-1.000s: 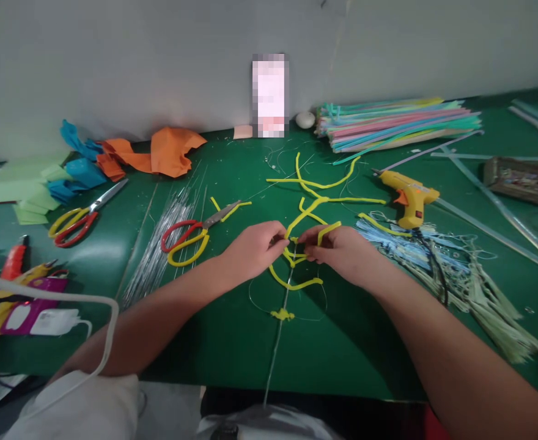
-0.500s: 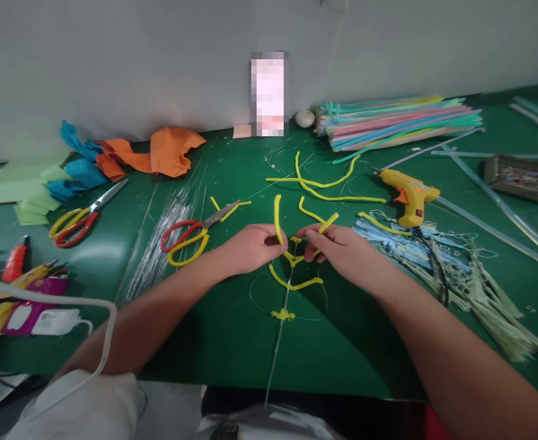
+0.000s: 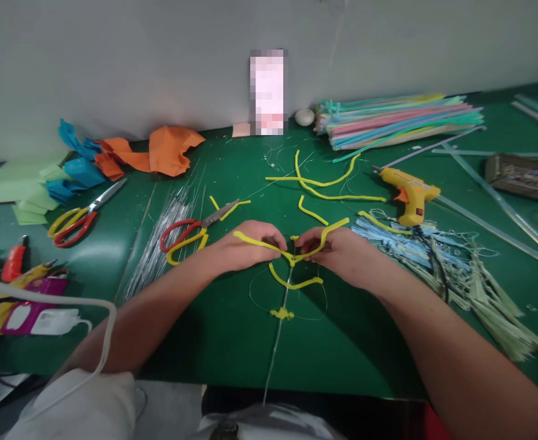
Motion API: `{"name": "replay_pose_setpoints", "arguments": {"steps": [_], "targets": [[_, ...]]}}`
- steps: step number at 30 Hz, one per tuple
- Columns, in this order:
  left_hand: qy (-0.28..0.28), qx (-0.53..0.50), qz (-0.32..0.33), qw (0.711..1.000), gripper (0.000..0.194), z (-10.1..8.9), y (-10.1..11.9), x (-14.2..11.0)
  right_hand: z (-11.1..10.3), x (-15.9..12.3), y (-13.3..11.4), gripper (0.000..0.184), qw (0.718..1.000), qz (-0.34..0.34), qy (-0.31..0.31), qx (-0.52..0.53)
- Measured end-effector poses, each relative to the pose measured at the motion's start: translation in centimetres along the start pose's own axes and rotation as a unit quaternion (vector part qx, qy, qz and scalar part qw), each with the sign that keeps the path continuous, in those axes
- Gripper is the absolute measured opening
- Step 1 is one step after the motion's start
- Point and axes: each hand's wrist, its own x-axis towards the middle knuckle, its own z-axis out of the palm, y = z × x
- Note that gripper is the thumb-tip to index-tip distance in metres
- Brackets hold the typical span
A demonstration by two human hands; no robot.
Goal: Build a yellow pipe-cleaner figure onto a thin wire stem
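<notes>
A yellow pipe cleaner [image 3: 290, 258], bent into a wide V, is joined at its middle to a thin wire stem [image 3: 277, 342]. My left hand [image 3: 255, 244] is closed on its left arm, whose end lies across the back of my fingers. On the other side my right hand [image 3: 331, 247] pinches the right arm, its tip sticking up past my knuckles. Just below, a curved yellow pipe cleaner [image 3: 296, 285] crosses the stem, with a small yellow knot [image 3: 282, 313] lower down. Part of the fingertips is hidden.
Red-and-yellow scissors [image 3: 186, 241] and a bundle of wires [image 3: 159, 238] lie left of my hands. Loose yellow pipe cleaners [image 3: 328, 183] lie beyond them. On the right are a yellow glue gun [image 3: 413, 194] and blue tassels [image 3: 388, 235]. Coloured pipe cleaners [image 3: 397, 122] are piled by the wall.
Both arms of the V-shaped pipe cleaner have been bent outward and down; the left arm went from upright to lying over my left hand. My fingers have shifted slightly.
</notes>
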Motion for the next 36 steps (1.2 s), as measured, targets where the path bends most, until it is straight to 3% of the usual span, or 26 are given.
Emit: {"name": "replay_pose_setpoints", "arguments": {"steps": [12, 18, 23, 28, 36], "targets": [[0.029, 0.038, 0.045, 0.998, 0.015, 0.2, 0.8, -0.2, 0.1, -0.3, -0.3, 0.023, 1.0, 0.02, -0.011, 0.003], [0.022, -0.002, 0.004, 1.0, 0.016, 0.8, 1.4, -0.2, 0.4, -0.1, 0.5, 0.019, 1.0, 0.01, -0.009, 0.027], [0.029, -0.007, 0.016, 0.999, 0.013, 0.9, 1.1, -0.2, 0.5, 0.0, 0.7, 0.018, 0.999, -0.011, -0.009, 0.034], [-0.008, -0.039, 0.002, 0.999, 0.028, 0.5, 0.4, -0.1, 0.5, 0.1, 0.9, 0.017, 0.999, -0.009, -0.005, 0.031], [0.02, -0.08, -0.021, 0.996, 0.017, 0.7, 1.4, -0.3, 0.5, 0.1, 0.5, 0.02, 0.999, 0.003, 0.0, 0.051]]}}
